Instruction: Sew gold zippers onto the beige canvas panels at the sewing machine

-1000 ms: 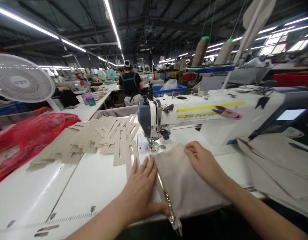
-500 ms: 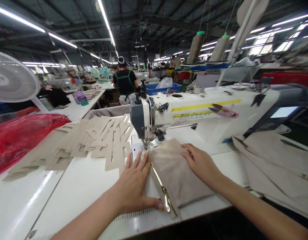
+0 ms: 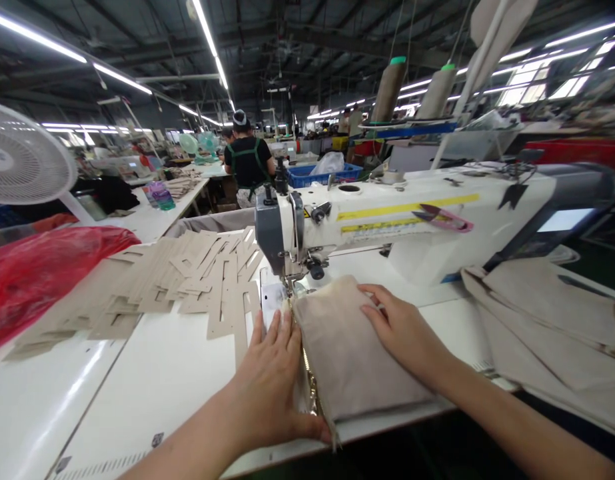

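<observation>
A grey-beige fabric piece [image 3: 357, 353] lies on the machine table, its upper left corner at the needle area of a white sewing machine [image 3: 412, 207]. Along its left edge runs a gold metal zipper [image 3: 312, 387], whose lower end is partly covered by my thumb. My left hand [image 3: 272, 373] is open, laid over the zipper edge with fingers pointing toward the presser foot and the thumb stretched across the lower end. On the fabric's right side rests my right hand [image 3: 402, 333], open, fingers bent, with thumb and forefinger apart. The undersides of its fingers are hidden.
Beige cut-out templates [image 3: 187, 273] are piled left of the needle, beside a red plastic bag [image 3: 52, 273]. More beige fabric [image 3: 552, 327] hangs at the right. Pink-handled snips [image 3: 444, 217] lie against the machine arm. A white fan [image 3: 27, 153] stands far left; a person [image 3: 248, 160] sits ahead.
The fabric's left edge has shifted left over part of the zipper. The zipper's lower end has moved left, and my left thumb now covers part of it. My right hand stays nearly in place.
</observation>
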Demonstrator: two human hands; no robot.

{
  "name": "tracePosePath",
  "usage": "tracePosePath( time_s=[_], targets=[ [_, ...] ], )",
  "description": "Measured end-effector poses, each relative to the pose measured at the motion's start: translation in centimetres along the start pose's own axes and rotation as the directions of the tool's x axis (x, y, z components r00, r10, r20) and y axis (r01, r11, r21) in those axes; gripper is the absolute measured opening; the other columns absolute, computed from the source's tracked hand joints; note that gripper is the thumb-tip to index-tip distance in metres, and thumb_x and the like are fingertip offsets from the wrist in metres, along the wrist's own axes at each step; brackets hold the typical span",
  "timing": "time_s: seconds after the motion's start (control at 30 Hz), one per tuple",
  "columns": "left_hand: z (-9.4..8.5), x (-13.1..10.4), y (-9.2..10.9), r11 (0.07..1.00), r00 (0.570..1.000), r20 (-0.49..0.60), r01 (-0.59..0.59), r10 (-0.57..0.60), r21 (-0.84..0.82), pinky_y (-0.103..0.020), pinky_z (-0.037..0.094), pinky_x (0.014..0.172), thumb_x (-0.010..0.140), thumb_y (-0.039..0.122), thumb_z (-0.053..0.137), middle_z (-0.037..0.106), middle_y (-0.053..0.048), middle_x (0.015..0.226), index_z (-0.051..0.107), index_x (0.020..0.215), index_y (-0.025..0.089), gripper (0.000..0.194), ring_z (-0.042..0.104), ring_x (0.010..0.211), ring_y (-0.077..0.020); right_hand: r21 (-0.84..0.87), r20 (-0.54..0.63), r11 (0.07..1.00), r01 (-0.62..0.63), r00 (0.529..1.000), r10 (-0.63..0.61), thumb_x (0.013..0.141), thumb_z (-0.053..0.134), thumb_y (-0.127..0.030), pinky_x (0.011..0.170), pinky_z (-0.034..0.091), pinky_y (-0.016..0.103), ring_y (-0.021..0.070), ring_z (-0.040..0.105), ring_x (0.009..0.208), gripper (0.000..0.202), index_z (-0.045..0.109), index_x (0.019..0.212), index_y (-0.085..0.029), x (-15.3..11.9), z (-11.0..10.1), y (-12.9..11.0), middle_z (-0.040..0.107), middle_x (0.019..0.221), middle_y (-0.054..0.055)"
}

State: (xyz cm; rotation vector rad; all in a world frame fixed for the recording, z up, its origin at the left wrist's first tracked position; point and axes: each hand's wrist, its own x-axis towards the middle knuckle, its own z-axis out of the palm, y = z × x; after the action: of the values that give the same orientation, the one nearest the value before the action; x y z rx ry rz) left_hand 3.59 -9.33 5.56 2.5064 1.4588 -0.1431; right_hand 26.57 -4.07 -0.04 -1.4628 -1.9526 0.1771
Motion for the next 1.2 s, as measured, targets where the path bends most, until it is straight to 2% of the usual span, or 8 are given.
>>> tracePosePath(
  time_s=[0.13,0.3,0.37,0.53,0.73,0.87,1.07,1.2],
  targets=[
    [-0.7,0.2,0.6,0.997,0.998,0.033,0.052,-0.053,0.052,-0.063,0.002,0.106,0.050,0.075,0.063,0.010,-0.029,0.145,0.023,0.140,0.002,0.123,0.007,0.133,-0.0447,-0.222,0.046,0.962,0.159,0.987,-0.152,0.091,0.036,-0.019,0.070,0.050,0.031,0.0210,0.064,0.085,0.030,0.053,0.116,-0.017,-0.3,0.5,0.8,0.065,0.103,0.009],
    [-0.8,0.3,0.3,0.998,0.997,0.059,0.051,-0.052,0.024,-0.066,0.004,0.104,0.051,0.076,0.060,0.004,-0.027,0.146,0.018,0.142,0.002,0.125,0.002,0.132,-0.0464,-0.619,0.200,0.758,0.206,0.975,-0.102,0.082,0.043,-0.003,0.057,0.047,0.031,0.0215,0.061,0.068,0.028,0.062,0.100,-0.014,-0.1,-0.7,-1.4,0.063,0.086,0.010],
    [-0.7,0.4,0.0,0.999,0.996,0.072,0.045,-0.046,0.017,-0.067,0.004,0.104,0.053,0.076,0.058,0.002,-0.028,0.146,0.015,0.142,0.000,0.125,-0.001,0.132,-0.0459,-0.555,0.210,0.775,0.302,0.952,-0.221,0.081,0.045,-0.003,0.072,0.049,0.036,0.0252,0.061,0.085,0.026,0.064,0.096,-0.013,0.4,-0.8,-3.0,0.064,0.095,0.013],
    [-0.2,0.6,-0.2,1.000,0.998,0.055,0.030,-0.030,0.003,-0.064,0.001,0.106,0.053,0.077,0.057,0.003,-0.027,0.146,0.012,0.142,-0.002,0.127,-0.004,0.133,-0.0433,-0.272,0.188,0.823,0.498,0.867,-0.462,0.091,0.033,-0.017,0.104,0.032,0.046,0.0241,0.038,0.127,0.042,0.048,0.129,-0.008,0.3,2.7,-5.5,0.046,0.136,0.013],
    [-0.1,-1.9,-2.9,0.999,0.989,-0.145,-0.006,0.012,0.037,-0.062,0.002,0.107,0.060,0.082,0.050,0.006,-0.023,0.148,0.011,0.143,0.005,0.120,0.001,0.136,-0.0363,-0.191,0.302,0.861,0.471,0.863,-0.405,0.092,0.026,-0.021,0.107,0.027,0.050,0.0219,0.029,0.133,0.048,0.034,0.139,-0.010,-0.6,4.9,-4.7,0.033,0.144,0.009],
    [2.2,-6.1,-4.6,0.986,0.966,-0.255,-0.003,0.046,0.166,-0.066,0.012,0.104,0.063,0.079,0.051,0.020,-0.024,0.146,0.014,0.144,0.008,0.113,0.014,0.135,-0.0396,-0.188,0.316,0.871,0.454,0.868,-0.384,0.093,0.027,-0.023,0.107,0.025,0.050,0.0223,0.028,0.134,0.048,0.036,0.138,-0.012,-0.5,4.7,-4.6,0.031,0.145,0.008],
    [8.3,-8.9,-3.8,0.918,0.881,-0.393,-0.102,0.261,0.383,-0.051,0.026,0.106,0.081,0.022,0.049,0.049,-0.012,0.134,0.029,0.140,0.019,0.062,0.043,0.123,-0.0279,-0.211,0.323,0.857,0.469,0.861,-0.392,0.091,0.030,-0.023,0.105,0.027,0.048,0.0241,0.032,0.131,0.046,0.041,0.135,-0.012,-0.3,4.4,-5.5,0.037,0.143,0.010],
    [7.0,-8.0,-3.6,0.938,0.883,-0.400,-0.111,0.245,0.329,-0.055,0.022,0.107,0.075,0.040,0.055,0.040,-0.015,0.139,0.032,0.138,0.016,0.072,0.035,0.127,-0.0336,-0.357,0.176,0.880,0.314,0.948,-0.267,0.090,0.036,-0.026,0.098,0.033,0.047,0.0296,0.039,0.124,0.045,0.046,0.129,-0.006,1.3,2.3,-4.7,0.046,0.134,0.018]
  ],
)
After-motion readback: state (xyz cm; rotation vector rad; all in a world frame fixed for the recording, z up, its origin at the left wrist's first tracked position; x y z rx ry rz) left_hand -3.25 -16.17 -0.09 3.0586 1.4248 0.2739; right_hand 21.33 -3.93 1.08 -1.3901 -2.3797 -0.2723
